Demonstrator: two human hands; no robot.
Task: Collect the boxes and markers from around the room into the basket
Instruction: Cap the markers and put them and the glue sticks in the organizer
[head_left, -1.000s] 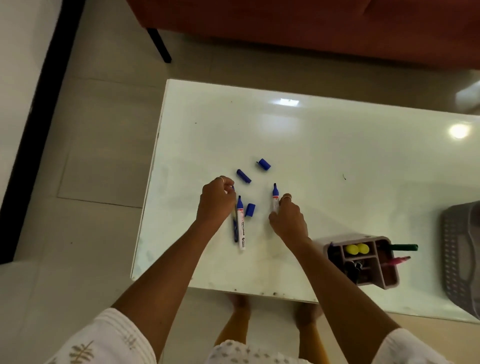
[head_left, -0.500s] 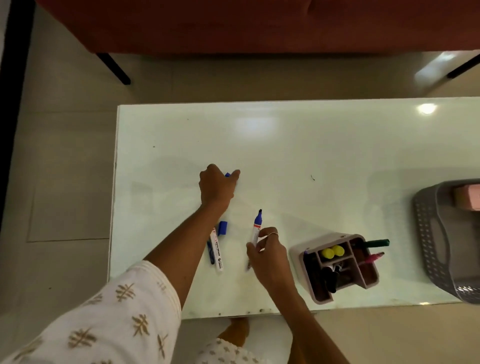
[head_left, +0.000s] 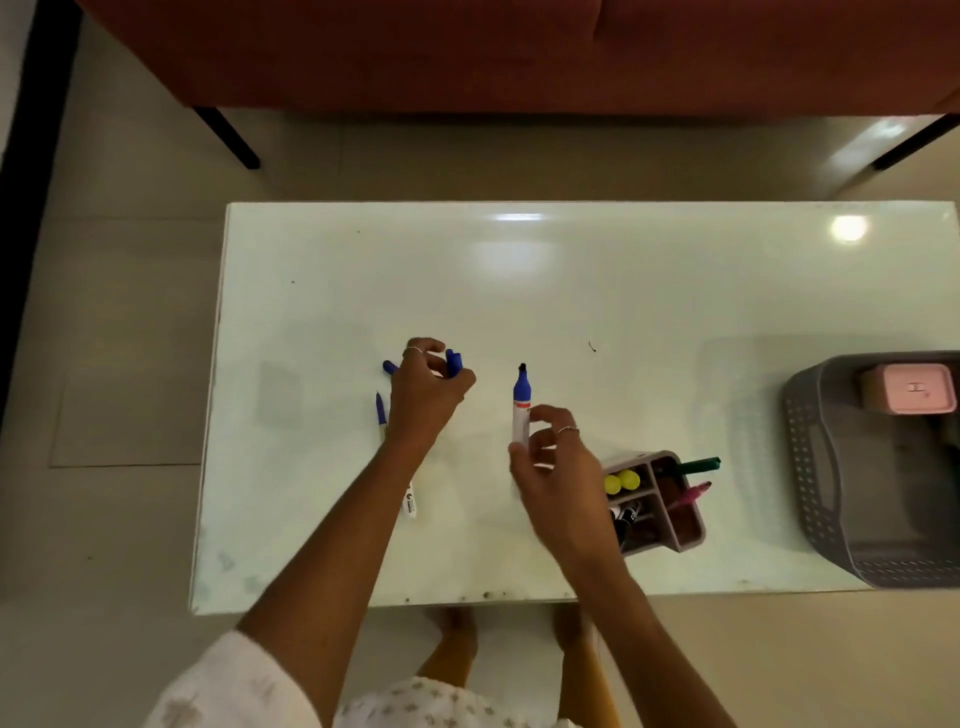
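- The right hand (head_left: 550, 462) is raised over the white table (head_left: 649, 291), its fingers (head_left: 540, 415) closed round the lower barrel of an uncapped blue marker (head_left: 521, 410) — black tip pointing away from the person.
- The left hand (head_left: 428, 395) is curled just to the left of it, pinching a blue cap (head_left: 453, 362) between thumb and fingers.
- A second blue cap (head_left: 389, 367) lies on the table, touching or just beside the left hand's knuckles.
- Two more markers lie under the left wrist: a thin blue one (head_left: 381, 415) and a white-barrelled one (head_left: 410, 504), both partly hidden by the forearm.
- A pinkish pen holder (head_left: 675, 525) lies tipped near the table's front edge, beside the right wrist; a green marker (head_left: 698, 464) and a pink marker (head_left: 693, 494) stick out of it, and two yellow round things (head_left: 621, 481) sit in one compartment.
- The grey basket (head_left: 815, 467) stands at the right end of the table, well apart from the hands, with a pink box (head_left: 917, 395) inside it.
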